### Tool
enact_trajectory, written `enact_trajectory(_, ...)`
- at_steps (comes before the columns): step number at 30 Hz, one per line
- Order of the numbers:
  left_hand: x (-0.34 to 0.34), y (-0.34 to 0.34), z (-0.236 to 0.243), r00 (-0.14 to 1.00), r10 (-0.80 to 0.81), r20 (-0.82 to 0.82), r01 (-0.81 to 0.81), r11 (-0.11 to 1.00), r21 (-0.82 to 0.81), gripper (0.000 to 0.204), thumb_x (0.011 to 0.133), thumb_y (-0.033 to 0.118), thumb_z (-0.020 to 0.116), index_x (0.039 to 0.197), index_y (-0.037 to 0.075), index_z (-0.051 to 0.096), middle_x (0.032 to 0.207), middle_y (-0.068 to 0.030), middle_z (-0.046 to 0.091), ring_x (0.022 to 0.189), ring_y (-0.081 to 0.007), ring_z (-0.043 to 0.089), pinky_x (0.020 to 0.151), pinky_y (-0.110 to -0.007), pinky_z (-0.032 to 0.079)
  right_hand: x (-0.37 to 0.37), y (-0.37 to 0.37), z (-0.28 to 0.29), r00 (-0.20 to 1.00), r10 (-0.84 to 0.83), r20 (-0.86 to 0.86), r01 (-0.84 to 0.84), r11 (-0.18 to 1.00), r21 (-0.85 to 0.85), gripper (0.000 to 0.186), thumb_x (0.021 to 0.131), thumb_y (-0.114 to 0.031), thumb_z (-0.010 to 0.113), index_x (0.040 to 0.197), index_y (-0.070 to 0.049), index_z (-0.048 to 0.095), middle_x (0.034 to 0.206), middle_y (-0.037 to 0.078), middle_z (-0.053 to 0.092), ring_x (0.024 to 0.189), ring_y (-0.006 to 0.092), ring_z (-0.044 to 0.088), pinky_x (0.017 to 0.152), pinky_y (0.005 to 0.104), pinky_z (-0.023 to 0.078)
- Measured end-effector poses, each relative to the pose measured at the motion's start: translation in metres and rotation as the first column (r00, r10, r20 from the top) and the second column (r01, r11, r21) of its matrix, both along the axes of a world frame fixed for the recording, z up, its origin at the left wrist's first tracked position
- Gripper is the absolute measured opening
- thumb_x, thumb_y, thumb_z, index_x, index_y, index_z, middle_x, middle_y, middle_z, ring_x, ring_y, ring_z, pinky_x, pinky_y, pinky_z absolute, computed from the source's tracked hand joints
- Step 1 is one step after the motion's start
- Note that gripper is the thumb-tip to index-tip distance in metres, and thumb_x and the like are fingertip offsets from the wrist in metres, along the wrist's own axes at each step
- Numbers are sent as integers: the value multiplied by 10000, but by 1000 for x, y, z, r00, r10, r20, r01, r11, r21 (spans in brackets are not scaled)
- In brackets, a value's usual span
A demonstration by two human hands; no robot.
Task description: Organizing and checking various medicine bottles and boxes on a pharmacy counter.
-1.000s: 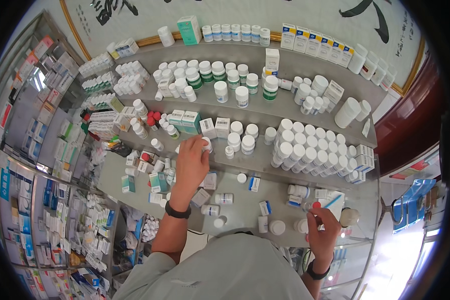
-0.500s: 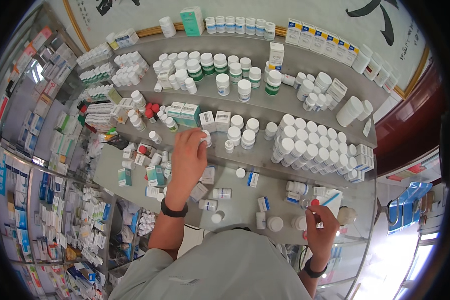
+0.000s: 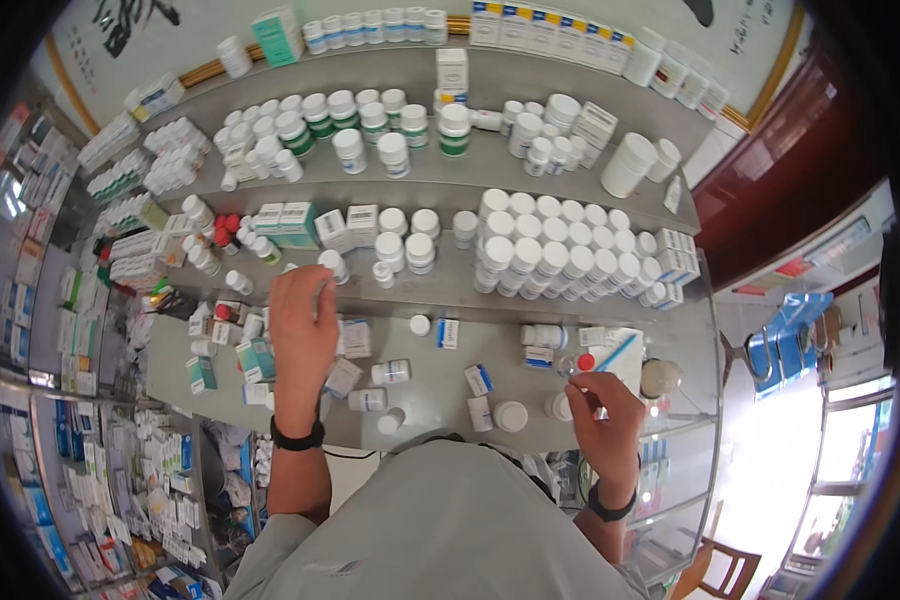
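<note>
My left hand (image 3: 304, 318) is over the front edge of the lowest shelf, its fingers loosely bent. Just beyond its fingertips a white pill bottle (image 3: 334, 266) stands upright; whether they still touch I cannot tell. My right hand (image 3: 608, 412) hovers above the counter at the right, thumb and forefinger curved with a small gap and nothing visible between them. Partly behind its fingertips stands a white bottle (image 3: 558, 406). A red cap (image 3: 585, 362) on a small clear container lies just beyond that hand.
Several rows of white bottles (image 3: 550, 245) fill the lowest shelf at the right. White bottles (image 3: 391, 372), small boxes (image 3: 447, 333) and a round white jar (image 3: 511, 416) are scattered on the counter (image 3: 425, 395). Medicine shelves line the left, and a blue chair (image 3: 792, 345) stands at the right.
The whole view has shifted, with the shelves now further left and higher. My left hand has drawn back from the white bottle, leaving it on the shelf. My right hand stays near the red cap.
</note>
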State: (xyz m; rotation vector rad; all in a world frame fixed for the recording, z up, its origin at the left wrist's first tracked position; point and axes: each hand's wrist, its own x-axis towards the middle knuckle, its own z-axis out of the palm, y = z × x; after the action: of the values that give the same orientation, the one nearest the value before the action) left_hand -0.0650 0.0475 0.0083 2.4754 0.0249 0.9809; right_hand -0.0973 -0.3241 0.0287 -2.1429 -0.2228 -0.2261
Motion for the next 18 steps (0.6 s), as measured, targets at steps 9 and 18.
enact_trajectory(9, -18, 5, -5, 997, 46, -56, -50, 997, -67, 150, 902, -14, 661, 1043, 38, 663, 1026, -145, 676, 940, -370, 617, 849, -433, 493, -12, -17, 5, 994, -111, 14, 111, 993, -31, 87, 897, 21, 724, 981, 11, 704, 868, 95, 703, 649, 138, 634, 582, 264, 498)
enact_trajectory(18, -60, 28, -18, 977, 132, -167, -168, 961, -222, 147, 955, 31, 658, 1097, 34, 699, 1023, -101, 723, 923, -230, 696, 788, -334, 541, -31, -57, -10, 967, -255, 26, 256, 965, -52, 132, 933, 24, 640, 1032, -12, 721, 849, 71, 709, 682, 112, 648, 623, 247, 507)
